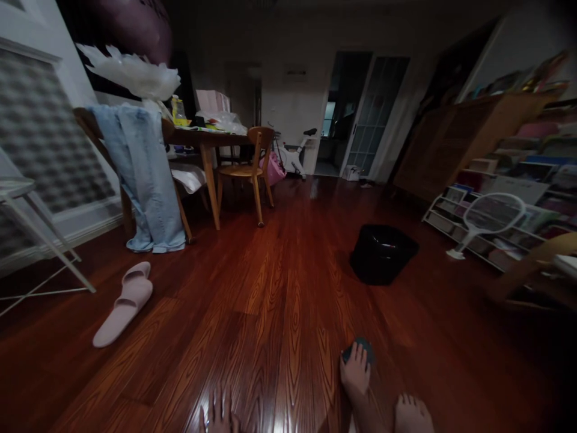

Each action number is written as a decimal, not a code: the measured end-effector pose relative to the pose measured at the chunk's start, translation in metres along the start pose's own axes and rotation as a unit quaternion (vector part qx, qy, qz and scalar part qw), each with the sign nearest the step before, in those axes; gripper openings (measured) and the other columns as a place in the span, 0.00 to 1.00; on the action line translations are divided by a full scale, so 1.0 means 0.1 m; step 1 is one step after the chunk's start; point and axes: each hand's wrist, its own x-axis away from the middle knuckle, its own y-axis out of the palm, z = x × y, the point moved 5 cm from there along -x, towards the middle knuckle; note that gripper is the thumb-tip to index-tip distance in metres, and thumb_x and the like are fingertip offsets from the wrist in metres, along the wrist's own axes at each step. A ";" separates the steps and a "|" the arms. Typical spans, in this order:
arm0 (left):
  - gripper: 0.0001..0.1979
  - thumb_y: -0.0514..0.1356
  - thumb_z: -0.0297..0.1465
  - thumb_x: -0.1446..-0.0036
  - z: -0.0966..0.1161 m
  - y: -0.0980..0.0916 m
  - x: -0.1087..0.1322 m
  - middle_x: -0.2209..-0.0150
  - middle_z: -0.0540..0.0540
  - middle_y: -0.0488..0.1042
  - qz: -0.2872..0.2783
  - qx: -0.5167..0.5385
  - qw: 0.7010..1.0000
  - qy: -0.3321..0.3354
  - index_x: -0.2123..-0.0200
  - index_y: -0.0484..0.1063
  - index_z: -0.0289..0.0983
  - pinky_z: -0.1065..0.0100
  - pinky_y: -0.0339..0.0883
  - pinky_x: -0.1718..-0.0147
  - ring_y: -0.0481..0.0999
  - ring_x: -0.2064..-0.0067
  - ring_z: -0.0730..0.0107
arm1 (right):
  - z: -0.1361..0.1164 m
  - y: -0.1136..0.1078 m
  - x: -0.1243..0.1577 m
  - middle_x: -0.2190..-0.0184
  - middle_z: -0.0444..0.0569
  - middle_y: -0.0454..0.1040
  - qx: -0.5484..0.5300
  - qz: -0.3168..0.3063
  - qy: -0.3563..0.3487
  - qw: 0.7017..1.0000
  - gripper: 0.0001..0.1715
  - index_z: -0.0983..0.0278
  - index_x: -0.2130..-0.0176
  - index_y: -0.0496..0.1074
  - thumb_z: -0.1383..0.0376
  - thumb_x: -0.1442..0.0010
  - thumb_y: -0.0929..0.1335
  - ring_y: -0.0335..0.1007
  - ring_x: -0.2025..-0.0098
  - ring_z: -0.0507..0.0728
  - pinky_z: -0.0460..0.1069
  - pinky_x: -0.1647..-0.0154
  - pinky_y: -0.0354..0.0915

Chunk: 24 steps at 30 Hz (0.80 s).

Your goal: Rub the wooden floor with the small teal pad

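My left hand (219,415) is at the bottom edge, low over the wooden floor (270,300). Its fingers are stretched out and apart, with nothing in them. Further right, my right hand (356,370) lies over a small dark teal, rounded object (368,350) at floor level. The fingers cover most of that object, so its kind does not show. A bare foot (412,412) rests just right of my right forearm. Ahead of this hand stands a black bin (383,255) with a glossy surface.
At left lies a pink slipper (126,300), near a white-legged stool (49,240). Jeans (144,174) hang over a chair by the table (202,139). Another wooden chair (252,171) stands beyond. A white racket (493,213) leans on the shelf (444,225) at right.
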 end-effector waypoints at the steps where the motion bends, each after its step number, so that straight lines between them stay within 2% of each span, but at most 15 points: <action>1: 0.40 0.55 0.37 0.60 0.00 -0.01 0.01 0.34 0.60 0.66 -0.005 0.000 1.000 0.002 0.39 0.63 0.65 0.37 0.57 0.42 0.59 0.32 0.41 | 0.02 0.04 0.07 0.29 0.65 0.53 -0.002 0.017 0.016 1.000 0.40 0.75 0.31 0.54 0.59 0.35 0.52 0.46 0.27 0.66 0.64 0.31 0.50; 3: 0.38 0.56 0.37 0.58 0.01 -0.04 0.03 0.34 0.60 0.66 -0.018 -0.003 1.000 0.014 0.40 0.65 0.64 0.40 0.56 0.40 0.59 0.31 0.44 | -0.07 0.11 0.27 0.30 0.68 0.54 -0.011 0.051 0.049 0.997 0.41 0.76 0.30 0.52 0.57 0.34 0.50 0.46 0.27 0.68 0.66 0.32 0.50; 4: 0.37 0.56 0.36 0.56 0.02 -0.05 0.04 0.34 0.59 0.66 -0.023 -0.006 1.000 0.019 0.40 0.66 0.63 0.41 0.55 0.39 0.58 0.31 0.46 | -0.19 0.14 0.38 0.30 0.69 0.55 -0.016 0.062 0.061 0.996 0.41 0.77 0.30 0.52 0.57 0.34 0.49 0.46 0.28 0.69 0.68 0.32 0.50; 6: 0.34 0.56 0.35 0.52 0.02 -0.10 0.06 0.34 0.56 0.66 -0.032 -0.012 0.999 0.031 0.39 0.67 0.58 0.44 0.52 0.36 0.57 0.30 0.49 | -0.57 0.16 0.60 0.31 0.66 0.57 -0.030 0.064 0.033 0.997 0.39 0.71 0.29 0.52 0.58 0.34 0.50 0.47 0.28 0.69 0.69 0.32 0.48; 8: 0.32 0.55 0.34 0.48 0.03 -0.15 0.07 0.35 0.51 0.68 -0.039 -0.026 0.998 0.043 0.38 0.69 0.51 0.47 0.46 0.33 0.56 0.30 0.51 | -1.04 0.20 0.83 0.29 0.60 0.55 -0.050 0.008 -0.047 0.998 0.38 0.64 0.29 0.53 0.56 0.34 0.53 0.45 0.27 0.67 0.67 0.31 0.46; 10: 0.29 0.55 0.32 0.45 0.05 -0.21 0.06 0.36 0.47 0.69 -0.044 -0.048 0.996 0.056 0.39 0.70 0.47 0.49 0.43 0.31 0.57 0.30 0.53 | -1.51 0.24 1.07 0.27 0.59 0.49 -0.082 -0.079 -0.132 0.985 0.40 0.66 0.29 0.52 0.54 0.34 0.56 0.40 0.26 0.66 0.64 0.29 0.43; 13: 0.27 0.56 0.30 0.44 0.07 -0.26 0.04 0.36 0.45 0.70 -0.046 -0.077 0.994 0.067 0.40 0.71 0.46 0.48 0.43 0.32 0.59 0.31 0.52 | -2.06 0.23 1.43 0.26 0.55 0.45 -0.136 -0.157 -0.261 0.943 0.41 0.66 0.28 0.50 0.52 0.33 0.57 0.37 0.25 0.63 0.61 0.27 0.41; 15: 0.28 0.57 0.29 0.44 0.08 -0.27 0.03 0.36 0.43 0.69 -0.041 -0.084 0.993 0.069 0.40 0.71 0.45 0.48 0.45 0.32 0.60 0.32 0.50 | -2.28 0.17 1.58 0.26 0.50 0.45 -0.171 -0.178 -0.330 0.911 0.39 0.63 0.28 0.51 0.52 0.33 0.57 0.39 0.25 0.61 0.60 0.27 0.43; 17: 0.28 0.58 0.29 0.44 0.08 -0.27 0.03 0.36 0.41 0.68 -0.029 -0.083 0.994 0.072 0.39 0.70 0.43 0.47 0.47 0.33 0.60 0.32 0.48 | -2.36 0.10 1.59 0.27 0.46 0.47 -0.188 -0.189 -0.367 0.891 0.38 0.60 0.29 0.53 0.53 0.33 0.58 0.41 0.26 0.61 0.57 0.28 0.45; 18: 0.28 0.57 0.29 0.44 0.07 -0.27 0.03 0.35 0.40 0.68 -0.023 -0.080 0.994 0.075 0.38 0.70 0.43 0.47 0.48 0.33 0.61 0.32 0.48 | -2.34 0.06 1.53 0.27 0.45 0.49 -0.187 -0.189 -0.369 0.890 0.37 0.59 0.30 0.55 0.54 0.34 0.59 0.42 0.26 0.60 0.56 0.28 0.45; 21: 0.29 0.56 0.30 0.44 0.05 -0.26 0.04 0.35 0.41 0.68 -0.021 -0.061 0.994 0.087 0.38 0.69 0.44 0.47 0.49 0.34 0.60 0.31 0.48 | -2.07 -0.05 1.11 0.28 0.46 0.52 -0.160 -0.163 -0.305 0.925 0.37 0.61 0.30 0.57 0.59 0.36 0.59 0.43 0.26 0.58 0.52 0.28 0.44; 24: 0.32 0.55 0.32 0.47 0.03 -0.24 0.04 0.34 0.46 0.67 -0.046 -0.030 0.996 0.074 0.37 0.67 0.48 0.43 0.47 0.33 0.56 0.30 0.48 | -1.59 -0.08 0.61 0.27 0.57 0.49 -0.128 -0.132 -0.208 0.961 0.39 0.71 0.29 0.53 0.64 0.37 0.56 0.41 0.26 0.61 0.59 0.28 0.42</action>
